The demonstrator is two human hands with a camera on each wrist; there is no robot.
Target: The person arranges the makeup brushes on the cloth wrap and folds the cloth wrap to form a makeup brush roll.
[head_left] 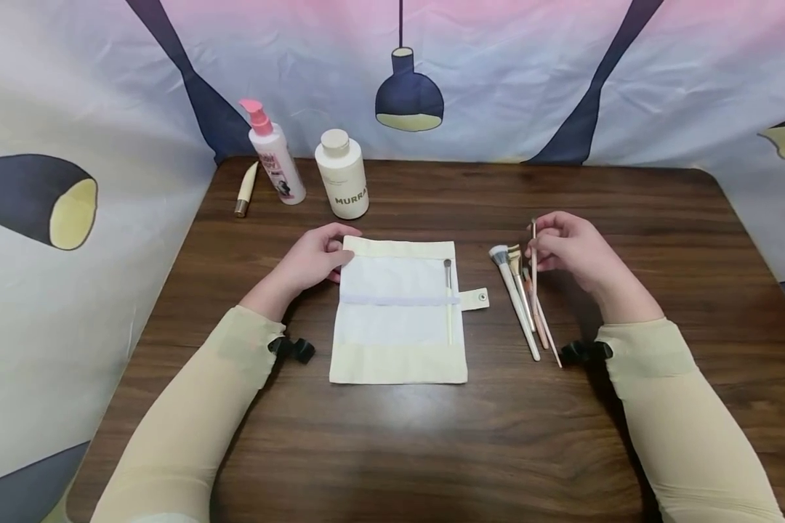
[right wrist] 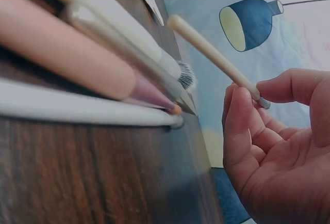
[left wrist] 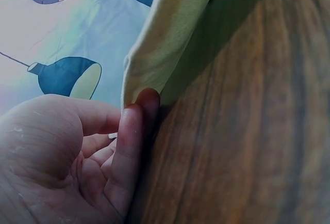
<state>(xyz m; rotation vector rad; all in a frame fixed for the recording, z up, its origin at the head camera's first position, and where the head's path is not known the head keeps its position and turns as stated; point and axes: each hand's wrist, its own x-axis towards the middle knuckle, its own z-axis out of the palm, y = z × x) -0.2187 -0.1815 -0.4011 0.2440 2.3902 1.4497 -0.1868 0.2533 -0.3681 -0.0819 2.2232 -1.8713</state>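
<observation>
Cream sleeves (head_left: 183,414) are stretching over the near side of a dark wooden table (head_left: 399,450), each showing a black fitting (head_left: 292,349) at the wrist. At the end of one, the left hand (head_left: 301,260) is pinching the far left corner of a pale cloth roll (head_left: 392,327), thumb and fingers closing on its edge; the left wrist view is showing that edge lifting off the wood. The roll is lying spread open before the person, a narrow lilac band (head_left: 392,300) running across its middle and a snap tab (head_left: 472,299) sticking out to the right. Near its right edge a dark-headed brush (head_left: 449,327) is lying lengthwise, crossing the band. To the right of the roll, the right hand (head_left: 572,247) is holding a slim brush (head_left: 534,250) between thumb and fingertips, gripping it close to the ferrule, while its plain handle end is pointing back toward the person. Just beside and below that hand, several loose brushes (head_left: 518,305) are lying in a bunch, heads facing the far edge. Farther back on the left, a small tube (head_left: 247,190) is lying near a pink-topped pump bottle (head_left: 278,163) and a white lidded bottle (head_left: 343,178), both standing upright before a printed curtain (head_left: 497,43).
</observation>
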